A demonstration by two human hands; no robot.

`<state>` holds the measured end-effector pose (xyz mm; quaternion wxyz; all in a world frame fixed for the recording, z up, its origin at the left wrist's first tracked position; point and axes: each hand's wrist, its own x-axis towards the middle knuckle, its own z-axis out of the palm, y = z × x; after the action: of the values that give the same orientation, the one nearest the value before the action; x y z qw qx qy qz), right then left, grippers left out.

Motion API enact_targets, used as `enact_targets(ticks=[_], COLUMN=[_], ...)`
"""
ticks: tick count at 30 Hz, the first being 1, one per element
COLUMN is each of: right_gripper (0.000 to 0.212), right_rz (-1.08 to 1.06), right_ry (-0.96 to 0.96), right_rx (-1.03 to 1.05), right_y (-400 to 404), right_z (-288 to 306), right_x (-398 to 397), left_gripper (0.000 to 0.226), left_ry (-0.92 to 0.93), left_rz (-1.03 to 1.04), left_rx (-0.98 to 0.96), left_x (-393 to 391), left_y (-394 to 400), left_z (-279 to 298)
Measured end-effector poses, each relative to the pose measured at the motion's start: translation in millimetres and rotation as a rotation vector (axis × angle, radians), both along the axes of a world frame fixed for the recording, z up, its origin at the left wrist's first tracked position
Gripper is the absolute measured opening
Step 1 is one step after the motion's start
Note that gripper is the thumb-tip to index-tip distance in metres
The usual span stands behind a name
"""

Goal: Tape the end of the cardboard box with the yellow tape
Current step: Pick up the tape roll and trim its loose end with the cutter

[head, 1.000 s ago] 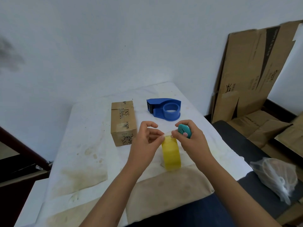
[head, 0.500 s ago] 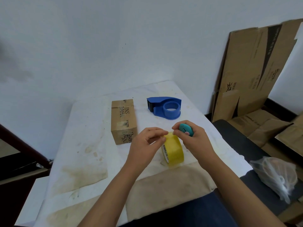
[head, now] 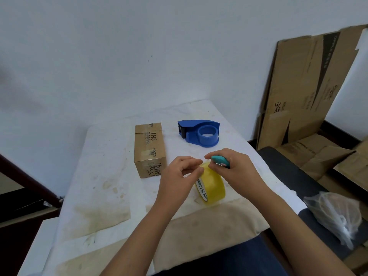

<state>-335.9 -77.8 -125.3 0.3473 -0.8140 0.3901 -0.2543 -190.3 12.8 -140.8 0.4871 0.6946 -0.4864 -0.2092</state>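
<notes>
A roll of yellow tape (head: 213, 184) stands on edge on the white table (head: 99, 176), tilted so its printed inner core faces left. My left hand (head: 179, 176) pinches at the top of the roll with thumb and fingers. My right hand (head: 235, 172) touches the roll's top from the right and holds a small teal cutter (head: 220, 161). The small brown cardboard box (head: 150, 148) lies closed to the left of my hands, its near end facing me, not touched.
A blue tape dispenser (head: 199, 133) with no roll sits at the back of the table. Flattened cardboard sheets (head: 308, 86) lean against the wall on the right. A clear plastic bag (head: 334, 216) lies at the lower right on a dark seat.
The tape roll has turned from edge-on to tilted, its printed core now showing. Both hands have shifted slightly lower and stay at the roll's top.
</notes>
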Motion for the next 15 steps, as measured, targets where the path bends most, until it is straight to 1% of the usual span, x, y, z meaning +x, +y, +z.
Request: enact_targets(ticks=[4,10,15], right_gripper=[0.02,0.014,0.015], right_rz=[-0.004,-0.036,-0.034], right_ry=[0.076,0.023,0.017], right_rx=[-0.085,-0.07,-0.071], right_y=[0.0,3.1,1.1], right_z=[0.4,1.6,1.3], right_x=[1.2,2.3,3.0], left_gripper=[0.021,0.014,0.012], left_ry=[-0.072,-0.206,-0.181], left_rz=[0.01,0.083,0.089], left_rx=[-0.013,-0.058,-0.055], left_x=[-1.7,-6.3,-6.9], left_y=[-1.0,-1.8,-2.3], left_z=[-0.7,-6.1,-6.3])
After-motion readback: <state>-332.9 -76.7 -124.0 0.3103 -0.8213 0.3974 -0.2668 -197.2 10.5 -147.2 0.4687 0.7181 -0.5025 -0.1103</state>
